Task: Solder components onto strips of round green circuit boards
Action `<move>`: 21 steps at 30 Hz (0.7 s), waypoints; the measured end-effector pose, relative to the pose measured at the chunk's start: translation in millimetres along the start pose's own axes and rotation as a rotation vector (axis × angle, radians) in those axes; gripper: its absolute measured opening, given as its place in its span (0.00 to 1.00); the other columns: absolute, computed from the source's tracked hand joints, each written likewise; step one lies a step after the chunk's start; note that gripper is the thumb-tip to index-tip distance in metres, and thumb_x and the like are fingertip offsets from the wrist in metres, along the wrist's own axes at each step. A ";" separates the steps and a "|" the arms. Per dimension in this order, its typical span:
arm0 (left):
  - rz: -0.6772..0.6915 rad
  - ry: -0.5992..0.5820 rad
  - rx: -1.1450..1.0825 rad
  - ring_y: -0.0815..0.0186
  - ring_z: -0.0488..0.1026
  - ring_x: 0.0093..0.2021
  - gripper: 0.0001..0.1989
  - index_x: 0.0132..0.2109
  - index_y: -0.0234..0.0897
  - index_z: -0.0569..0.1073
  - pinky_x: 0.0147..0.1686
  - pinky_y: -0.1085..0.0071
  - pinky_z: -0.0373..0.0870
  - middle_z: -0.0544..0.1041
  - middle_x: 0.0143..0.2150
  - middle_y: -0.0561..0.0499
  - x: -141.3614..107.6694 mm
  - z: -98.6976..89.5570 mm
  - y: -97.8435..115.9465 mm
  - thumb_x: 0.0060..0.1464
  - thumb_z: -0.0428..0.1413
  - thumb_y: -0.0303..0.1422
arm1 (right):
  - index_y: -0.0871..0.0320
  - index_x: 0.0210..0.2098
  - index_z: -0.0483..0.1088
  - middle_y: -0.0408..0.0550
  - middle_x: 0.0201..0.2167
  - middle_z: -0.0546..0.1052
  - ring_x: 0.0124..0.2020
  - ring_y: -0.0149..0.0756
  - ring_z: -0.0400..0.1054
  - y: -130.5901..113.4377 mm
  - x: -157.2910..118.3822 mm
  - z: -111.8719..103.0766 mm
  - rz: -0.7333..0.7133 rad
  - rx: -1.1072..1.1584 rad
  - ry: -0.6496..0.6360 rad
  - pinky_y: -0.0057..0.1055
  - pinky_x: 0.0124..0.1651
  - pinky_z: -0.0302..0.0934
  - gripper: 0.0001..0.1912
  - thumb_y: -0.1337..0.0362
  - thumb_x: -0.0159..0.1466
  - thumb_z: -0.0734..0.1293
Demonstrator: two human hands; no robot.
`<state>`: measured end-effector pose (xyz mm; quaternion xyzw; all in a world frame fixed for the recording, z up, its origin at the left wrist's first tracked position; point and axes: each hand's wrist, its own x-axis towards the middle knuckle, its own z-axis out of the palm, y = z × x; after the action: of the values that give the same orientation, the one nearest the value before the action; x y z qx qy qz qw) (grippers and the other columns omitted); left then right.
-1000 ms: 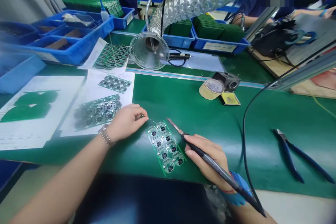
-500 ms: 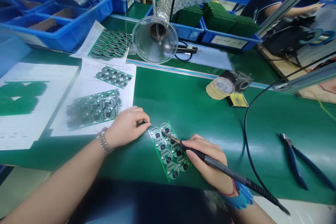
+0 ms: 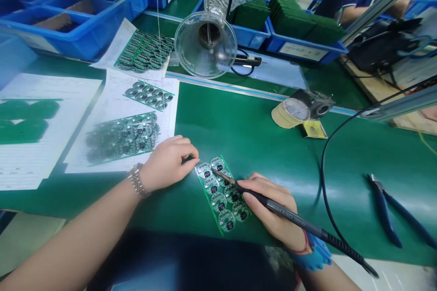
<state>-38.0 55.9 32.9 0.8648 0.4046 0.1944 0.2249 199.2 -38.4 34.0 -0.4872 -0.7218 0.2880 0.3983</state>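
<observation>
My right hand [image 3: 273,209] grips a black soldering iron [image 3: 293,220] like a pen. The iron's tip rests on or just above a panel of round green circuit boards [image 3: 221,195], near its upper end. With thumb and forefinger pinched, my left hand [image 3: 172,161] is at the panel's upper left corner. A thin strand of solder wire runs from those fingertips toward the iron's tip; it is hardly visible now. The panel lies flat and slanted on the green mat [image 3: 225,118].
A clear fume funnel [image 3: 205,45] hangs behind the panel. Further circuit panels [image 3: 124,136] lie on papers at left. Blue bins [image 3: 82,32] line the back. At right are a tip-cleaning tin [image 3: 291,112], cutting pliers [image 3: 384,209] and the iron's looping cable [image 3: 322,177]. Another person sits beyond.
The view has shifted slightly. The iron's tip stays at nearly the same spot on the panel. The wire at my left fingertips shows less than before.
</observation>
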 end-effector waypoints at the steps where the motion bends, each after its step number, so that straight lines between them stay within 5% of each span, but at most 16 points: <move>1: 0.000 -0.004 0.003 0.68 0.61 0.28 0.07 0.28 0.37 0.72 0.29 0.72 0.59 0.64 0.22 0.54 0.1 0.2 0.0 0.51 0.52 0.30 | 0.56 0.39 0.73 0.47 0.26 0.74 0.28 0.34 0.67 0.1 -0.1 -0.1 -0.001 -0.002 -0.003 0.33 0.32 0.63 0.10 0.70 0.59 0.64; 21: 0.059 -0.004 -0.002 0.67 0.61 0.28 0.06 0.28 0.36 0.71 0.29 0.71 0.58 0.65 0.23 0.53 0.5 4.1 3.3 0.51 0.51 0.29 | 0.57 0.38 0.73 0.47 0.23 0.72 0.26 0.34 0.64 -3.9 1.8 -1.9 -0.049 0.068 0.004 0.32 0.28 0.60 0.11 0.73 0.58 0.63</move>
<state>-33.5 53.5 31.4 0.8765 0.3784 0.1996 0.2206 198.6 -38.1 38.7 -0.4560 -0.7227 0.3017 0.4228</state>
